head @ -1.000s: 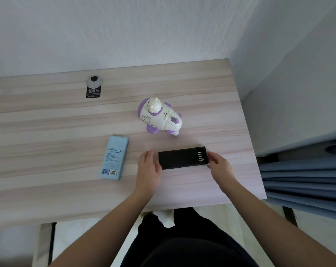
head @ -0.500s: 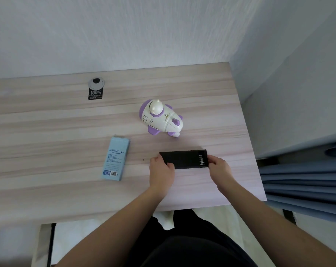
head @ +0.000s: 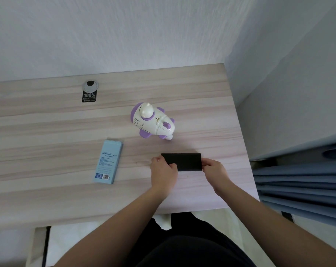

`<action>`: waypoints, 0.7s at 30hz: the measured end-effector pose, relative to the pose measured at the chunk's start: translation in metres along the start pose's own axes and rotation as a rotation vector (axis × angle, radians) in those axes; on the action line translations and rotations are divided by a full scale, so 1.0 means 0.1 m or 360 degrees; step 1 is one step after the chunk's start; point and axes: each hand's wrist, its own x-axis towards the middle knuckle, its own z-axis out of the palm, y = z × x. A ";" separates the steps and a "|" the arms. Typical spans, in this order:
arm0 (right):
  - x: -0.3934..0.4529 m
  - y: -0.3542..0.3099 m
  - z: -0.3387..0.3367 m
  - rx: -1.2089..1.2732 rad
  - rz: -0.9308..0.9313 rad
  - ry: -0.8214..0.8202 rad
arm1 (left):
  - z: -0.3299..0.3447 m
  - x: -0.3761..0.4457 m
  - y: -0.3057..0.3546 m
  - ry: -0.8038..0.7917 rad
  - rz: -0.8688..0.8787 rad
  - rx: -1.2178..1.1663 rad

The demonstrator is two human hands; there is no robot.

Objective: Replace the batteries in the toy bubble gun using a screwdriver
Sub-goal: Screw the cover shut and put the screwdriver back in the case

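Both hands on black case [head: 183,161] near desk's front edge: left hand [head: 163,173] grips its left end, right hand [head: 214,170] pinches right end. White-purple bubble gun [head: 152,121] stands just behind case, untouched. Blue box [head: 108,163] lies left, print too small to read. Black tag [head: 89,96] reads "100%". Wooden desk [head: 48,199].

Wooden desk [head: 48,189] against white wall [head: 105,31]; black "100%" tag [head: 89,97] near back edge; blue curtain [head: 302,182] right.

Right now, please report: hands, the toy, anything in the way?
Left hand and right hand both grip the black case. Bubble gun untouched behind it. Blue box off left, nothing blocking.
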 end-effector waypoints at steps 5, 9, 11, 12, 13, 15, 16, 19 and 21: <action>0.03 0.04 -0.02 -0.0096 -0.0039 0.0018 | 0.05 0.02 0.07 0.0009 -0.0043 0.0013; 0.03 0.04 -0.03 -0.0255 -0.0088 -0.0027 | 0.07 0.04 0.14 -0.0007 -0.0098 0.0016; 0.01 0.07 -0.07 -0.0282 -0.0139 -0.0049 | 0.09 0.04 0.12 -0.0040 -0.0110 -0.0051; 0.02 0.08 -0.08 -0.0243 -0.0156 -0.0041 | 0.09 0.03 0.10 -0.0052 -0.0110 -0.0096; 0.01 0.09 -0.08 -0.0197 -0.0163 -0.0028 | 0.08 0.02 0.09 -0.0056 -0.0109 -0.0142; 0.01 0.10 -0.06 -0.0082 -0.0170 0.0052 | 0.08 0.01 0.05 -0.0043 -0.0050 -0.0194; 0.01 0.11 -0.05 -0.0011 -0.0152 0.0113 | 0.08 -0.02 0.03 -0.0035 -0.0006 -0.0183; -0.02 0.15 -0.03 0.0114 -0.0068 0.0281 | 0.10 -0.11 -0.01 -0.0013 0.0065 -0.0121; -0.01 0.17 -0.05 0.0071 -0.0054 0.0382 | 0.08 -0.16 -0.07 0.0002 0.0088 -0.0089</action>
